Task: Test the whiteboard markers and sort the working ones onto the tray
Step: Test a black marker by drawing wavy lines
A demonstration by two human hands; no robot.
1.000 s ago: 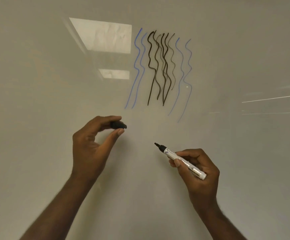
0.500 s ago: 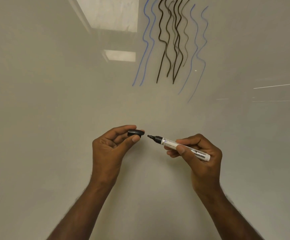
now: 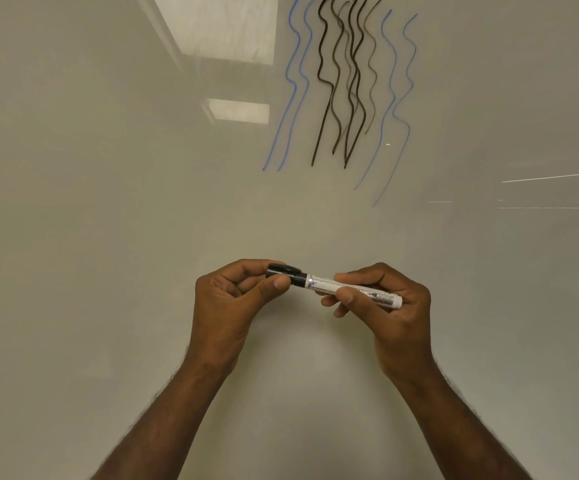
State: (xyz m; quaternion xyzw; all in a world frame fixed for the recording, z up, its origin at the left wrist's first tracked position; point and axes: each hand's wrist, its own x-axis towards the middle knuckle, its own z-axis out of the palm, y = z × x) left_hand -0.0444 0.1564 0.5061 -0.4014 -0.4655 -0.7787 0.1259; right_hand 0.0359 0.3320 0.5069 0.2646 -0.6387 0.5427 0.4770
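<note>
A: Hands?
B: Both busy. Left hand (image 3: 232, 299) pinches the black cap (image 3: 283, 270) between thumb and curled fingers. Right hand (image 3: 385, 306) grips the marker (image 3: 347, 288) by its white barrel, thumb on top, fingers wrapped under.

A: Cap on or off?
B: Cap sits over the tip end, right against the black collar. Fully seated or not, can't tell.

A: Where's the marker?
B: Held in the air in front of the whiteboard (image 3: 108, 237), low centre of the view, nearly level, cap end pointing left, tail end a bit lower on the right.

A: Any label text?
B: Dark print along the barrel, partly under the fingers, too small and blurred to read. A small bluish mark near the collar. No brand legible.

A: Writing on the board?
B: No words. Wavy vertical squiggles top centre: black lines (image 3: 343, 81) in the middle, blue lines (image 3: 295, 84) on both sides of them. Well above the hands.

A: Anything else?
B: Reflections of ceiling light panels (image 3: 238, 110) on the board, left of the squiggles. Thin bright streaks at the right edge.
</note>
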